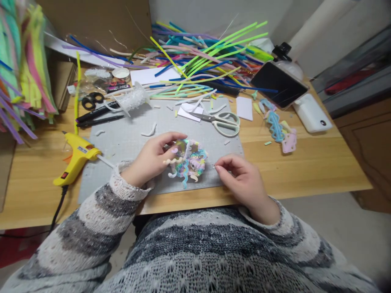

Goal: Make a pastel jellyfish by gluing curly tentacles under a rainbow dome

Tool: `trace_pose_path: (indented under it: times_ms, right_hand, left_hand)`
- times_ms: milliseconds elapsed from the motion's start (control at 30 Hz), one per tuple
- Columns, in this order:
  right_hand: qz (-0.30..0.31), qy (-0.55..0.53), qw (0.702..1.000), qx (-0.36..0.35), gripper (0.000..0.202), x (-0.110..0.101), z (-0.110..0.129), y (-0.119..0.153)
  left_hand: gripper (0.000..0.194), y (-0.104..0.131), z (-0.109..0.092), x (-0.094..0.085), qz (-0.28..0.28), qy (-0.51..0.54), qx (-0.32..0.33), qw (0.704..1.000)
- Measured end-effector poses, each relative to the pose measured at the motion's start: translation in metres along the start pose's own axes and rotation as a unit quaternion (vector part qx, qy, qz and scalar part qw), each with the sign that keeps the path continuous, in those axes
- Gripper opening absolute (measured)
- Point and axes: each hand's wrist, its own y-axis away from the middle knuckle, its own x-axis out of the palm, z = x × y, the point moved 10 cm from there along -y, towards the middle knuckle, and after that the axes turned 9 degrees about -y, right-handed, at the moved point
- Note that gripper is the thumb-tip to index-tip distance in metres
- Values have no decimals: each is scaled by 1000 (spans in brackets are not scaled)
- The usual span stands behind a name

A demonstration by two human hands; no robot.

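Note:
My left hand [155, 156] grips a pastel pipe-cleaner craft [195, 162] by its left side, above the grey cutting mat [122, 138]. The craft is a rounded, multicoloured piece with wavy blue, cream and lilac strands hanging off it. Just to its right, my right hand [241, 177] is closed in a pinch, thumb against forefinger. A tiny thing shows at those fingertips, too small to name. White-handled scissors [226, 123] lie on the mat beyond my hands.
A yellow glue gun [75, 156] with its cord is at the left. Bundled pipe cleaners [207, 57] cover the back. A spool [132, 99], pens [97, 116] and black-handled scissors [91, 101] lie back left. At right are a phone [279, 85], a white power bank [313, 113] and pastel pieces [276, 126].

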Motion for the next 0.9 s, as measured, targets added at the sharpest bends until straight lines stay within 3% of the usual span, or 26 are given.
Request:
trace_pose_path:
  times_ms: [333, 633, 900]
  right_hand:
    - [10, 162, 977, -135, 10, 20, 31, -1]
    - [65, 339, 922, -177, 23, 39, 34, -5]
    - [79, 406, 891, -186, 20, 42, 39, -15]
  left_hand:
    - [32, 2, 1, -1, -18, -8, -25, 999]
    - [35, 3, 0, 0, -25, -6, -45, 999]
    - [37, 4, -3, 0, -28, -37, -47, 998]
